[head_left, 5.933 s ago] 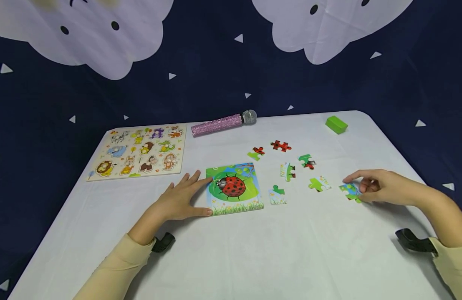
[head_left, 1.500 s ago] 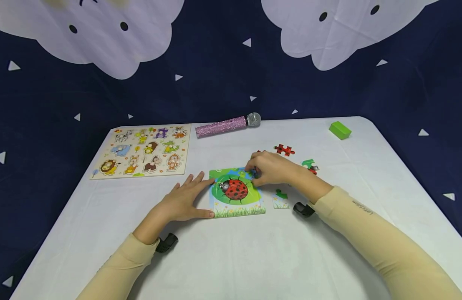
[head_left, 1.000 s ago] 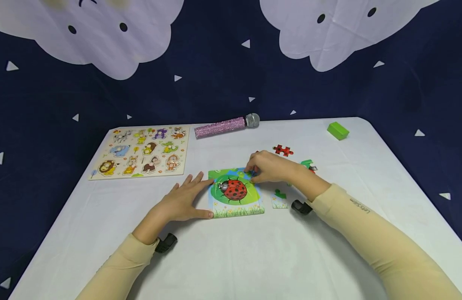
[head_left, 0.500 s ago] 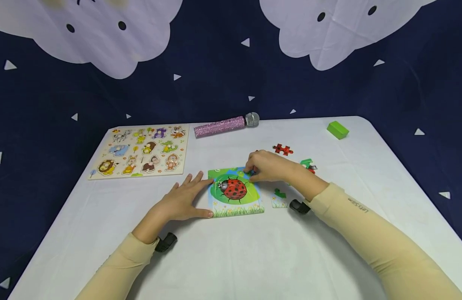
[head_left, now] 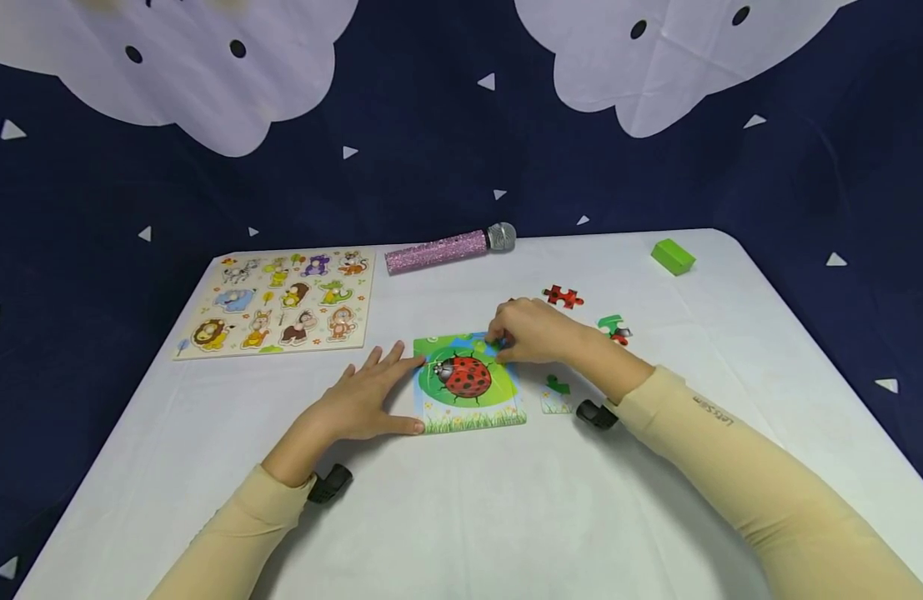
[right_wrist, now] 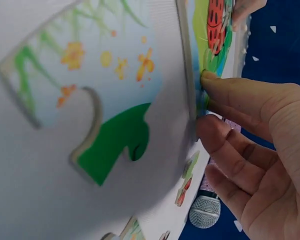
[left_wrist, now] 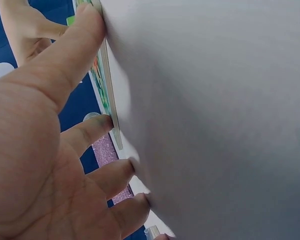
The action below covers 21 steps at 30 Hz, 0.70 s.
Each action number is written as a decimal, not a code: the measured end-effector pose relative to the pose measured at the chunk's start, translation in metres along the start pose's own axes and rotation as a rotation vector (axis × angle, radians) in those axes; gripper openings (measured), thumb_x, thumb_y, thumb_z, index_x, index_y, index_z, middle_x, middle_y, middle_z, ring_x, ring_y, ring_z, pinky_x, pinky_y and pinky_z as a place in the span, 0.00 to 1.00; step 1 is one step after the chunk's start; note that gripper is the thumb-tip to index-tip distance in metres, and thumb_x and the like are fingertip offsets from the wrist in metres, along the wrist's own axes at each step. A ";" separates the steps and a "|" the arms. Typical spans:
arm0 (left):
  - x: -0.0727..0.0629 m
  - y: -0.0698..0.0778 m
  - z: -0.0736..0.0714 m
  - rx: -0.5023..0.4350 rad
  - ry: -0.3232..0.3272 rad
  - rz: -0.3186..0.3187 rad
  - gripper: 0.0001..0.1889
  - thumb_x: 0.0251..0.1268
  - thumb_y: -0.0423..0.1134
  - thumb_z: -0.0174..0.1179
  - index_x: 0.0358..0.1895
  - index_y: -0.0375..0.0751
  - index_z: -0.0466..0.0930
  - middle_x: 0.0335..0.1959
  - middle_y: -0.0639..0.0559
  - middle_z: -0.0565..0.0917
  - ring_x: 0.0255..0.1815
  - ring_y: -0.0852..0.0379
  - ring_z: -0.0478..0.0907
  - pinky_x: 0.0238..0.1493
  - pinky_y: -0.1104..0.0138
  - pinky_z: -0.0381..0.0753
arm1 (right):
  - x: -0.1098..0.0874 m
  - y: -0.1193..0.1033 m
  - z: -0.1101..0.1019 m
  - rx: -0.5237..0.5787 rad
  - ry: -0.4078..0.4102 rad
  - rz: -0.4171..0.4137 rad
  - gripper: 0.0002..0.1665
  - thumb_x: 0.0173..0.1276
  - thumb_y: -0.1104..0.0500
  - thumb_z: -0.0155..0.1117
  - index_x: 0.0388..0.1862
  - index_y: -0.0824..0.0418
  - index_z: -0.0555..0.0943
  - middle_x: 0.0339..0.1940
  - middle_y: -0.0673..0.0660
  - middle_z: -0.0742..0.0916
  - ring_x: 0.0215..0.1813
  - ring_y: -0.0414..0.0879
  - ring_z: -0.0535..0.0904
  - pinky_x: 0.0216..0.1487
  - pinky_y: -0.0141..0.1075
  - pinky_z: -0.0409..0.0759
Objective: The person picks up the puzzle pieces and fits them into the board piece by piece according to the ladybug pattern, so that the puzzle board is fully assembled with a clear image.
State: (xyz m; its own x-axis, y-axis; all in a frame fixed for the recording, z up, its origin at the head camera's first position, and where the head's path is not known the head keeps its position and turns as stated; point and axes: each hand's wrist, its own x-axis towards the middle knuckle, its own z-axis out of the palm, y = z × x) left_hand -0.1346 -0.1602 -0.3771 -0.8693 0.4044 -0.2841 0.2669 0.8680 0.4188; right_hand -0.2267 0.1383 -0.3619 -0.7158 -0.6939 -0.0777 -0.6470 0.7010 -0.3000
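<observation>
A square ladybug puzzle board [head_left: 464, 379] lies on the white table with a leaf and grass picture. My left hand [head_left: 356, 400] is spread at its left side, thumb and index finger touching that edge; the left wrist view shows those straight fingers along it. At the board's upper right corner, my right hand [head_left: 544, 333] pinches a small blue and green puzzle piece [right_wrist: 202, 100], mostly hidden by the fingers. Just right of the board lies a loose piece with grass and flowers [head_left: 557, 398], large in the right wrist view.
A red piece [head_left: 563, 297] and a green and red piece [head_left: 614, 328] lie beyond my right wrist. A wooden animal puzzle [head_left: 277, 304] is back left. A pink glitter microphone [head_left: 449, 250] and a green block [head_left: 673, 257] are near the far edge.
My right hand has picked up the blue and green piece at the far right and carried it left to the board's corner. Over the last second both hands stay almost still.
</observation>
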 end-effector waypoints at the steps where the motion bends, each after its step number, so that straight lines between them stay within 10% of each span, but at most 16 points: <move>1: 0.000 0.000 0.000 -0.001 -0.001 -0.001 0.53 0.63 0.60 0.76 0.88 0.54 0.57 0.90 0.37 0.46 0.89 0.27 0.42 0.82 0.24 0.44 | 0.000 0.000 0.000 0.004 0.000 0.001 0.17 0.65 0.55 0.83 0.51 0.58 0.93 0.49 0.55 0.92 0.42 0.44 0.83 0.52 0.44 0.84; 21: 0.000 0.000 0.000 0.003 -0.008 -0.004 0.53 0.64 0.62 0.75 0.88 0.55 0.56 0.90 0.38 0.46 0.90 0.28 0.42 0.83 0.25 0.44 | -0.003 0.002 0.001 0.058 -0.010 0.025 0.09 0.66 0.55 0.82 0.43 0.54 0.93 0.46 0.52 0.90 0.39 0.41 0.82 0.46 0.39 0.83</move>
State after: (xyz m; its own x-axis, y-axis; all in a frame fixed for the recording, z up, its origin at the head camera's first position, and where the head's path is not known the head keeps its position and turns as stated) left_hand -0.1345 -0.1601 -0.3772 -0.8673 0.4027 -0.2924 0.2645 0.8707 0.4145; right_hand -0.2257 0.1411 -0.3630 -0.7284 -0.6785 -0.0951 -0.6129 0.7074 -0.3520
